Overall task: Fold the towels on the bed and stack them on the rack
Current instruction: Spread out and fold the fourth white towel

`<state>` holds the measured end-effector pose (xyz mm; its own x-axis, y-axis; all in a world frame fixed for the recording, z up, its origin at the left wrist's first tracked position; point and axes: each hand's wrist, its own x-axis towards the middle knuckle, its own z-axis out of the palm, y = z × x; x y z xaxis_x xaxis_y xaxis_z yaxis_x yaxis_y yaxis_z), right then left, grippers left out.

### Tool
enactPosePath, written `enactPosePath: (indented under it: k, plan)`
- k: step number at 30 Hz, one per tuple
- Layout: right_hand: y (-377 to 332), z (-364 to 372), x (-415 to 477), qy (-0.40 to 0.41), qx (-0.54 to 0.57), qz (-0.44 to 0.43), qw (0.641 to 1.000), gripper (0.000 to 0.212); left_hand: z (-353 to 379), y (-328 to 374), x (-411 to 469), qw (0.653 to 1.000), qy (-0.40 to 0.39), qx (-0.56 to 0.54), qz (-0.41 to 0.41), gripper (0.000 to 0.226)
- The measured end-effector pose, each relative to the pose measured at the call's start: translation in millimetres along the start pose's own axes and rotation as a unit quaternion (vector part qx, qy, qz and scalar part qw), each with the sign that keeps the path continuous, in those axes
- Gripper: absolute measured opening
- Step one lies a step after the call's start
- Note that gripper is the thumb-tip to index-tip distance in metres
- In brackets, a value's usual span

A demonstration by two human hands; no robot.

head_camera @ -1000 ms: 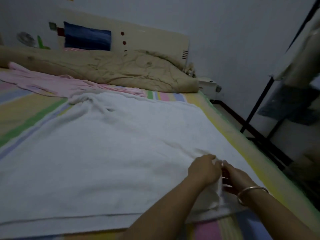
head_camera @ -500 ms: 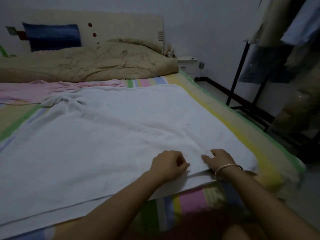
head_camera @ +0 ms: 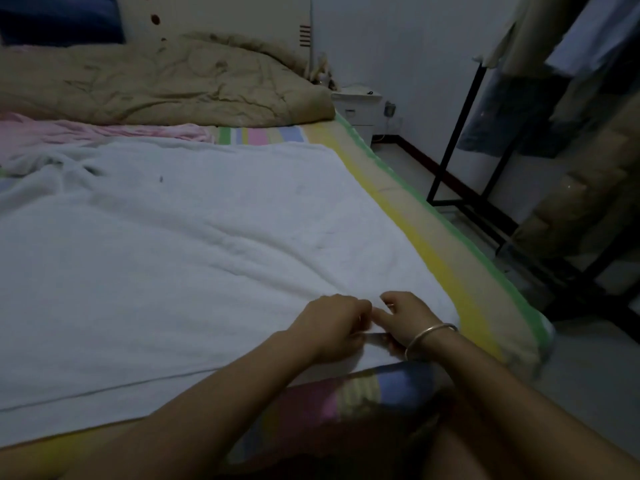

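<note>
The fingers (head_camera: pixel 358 311) of the left hand (head_camera: pixel 332 327) are curled tight and pinch a small fold of a white towel (head_camera: pixel 173 254) near its front right corner. Just beside them, almost touching, the fingers (head_camera: pixel 389 297) of the right hand (head_camera: pixel 407 317) are also curled, with the thumb pointing toward the left hand. This hand rests on the same towel, but the dim light hides whether it grips any cloth. A thin metal bangle (head_camera: pixel 431 336) circles the right wrist. Both bare forearms reach in from the bottom of the view.

The white towel lies spread open and mostly flat over the near part of a bed (head_camera: pixel 433 237). Its front hem runs along the near edge of the mattress, and its far left end is bunched into wrinkles. The bed wears a sheet striped in yellow, green, pink and blue, which shows along the right side and beneath the arms.

Past the towel, a pink cloth (head_camera: pixel 104 133) lies rumpled across the bed. Behind that, a crumpled tan quilt (head_camera: pixel 173 84) is heaped against a pale headboard (head_camera: pixel 225 15). A small white bedside cabinet (head_camera: pixel 356 105) stands by the far right corner of the bed.

To the right, apart from the bed, a black metal rack (head_camera: pixel 453 133) stands on the floor, with dark clothes (head_camera: pixel 519 116) hanging from it
</note>
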<state>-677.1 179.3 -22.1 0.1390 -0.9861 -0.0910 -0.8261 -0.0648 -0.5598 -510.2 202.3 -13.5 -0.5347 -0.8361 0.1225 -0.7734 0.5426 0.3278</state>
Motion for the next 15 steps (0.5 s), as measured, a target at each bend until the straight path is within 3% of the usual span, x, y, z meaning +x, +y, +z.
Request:
enactPosePath:
  k: [5,10,15]
  plan:
    - [36,-58,3,-0.01,-0.011,-0.016,1.0,0.03,13,44,37,0.994,0.076,-0.078,-0.003,0.006]
    - [84,-79,2,-0.082,0.007,0.013,0.997,0.038,45,69,55,0.995,0.064,-0.075,-0.018,0.012]
    - [93,-66,9,-0.042,0.091,0.057,0.993,0.035,55,54,48,0.986,0.061,-0.142,-0.063,0.018]
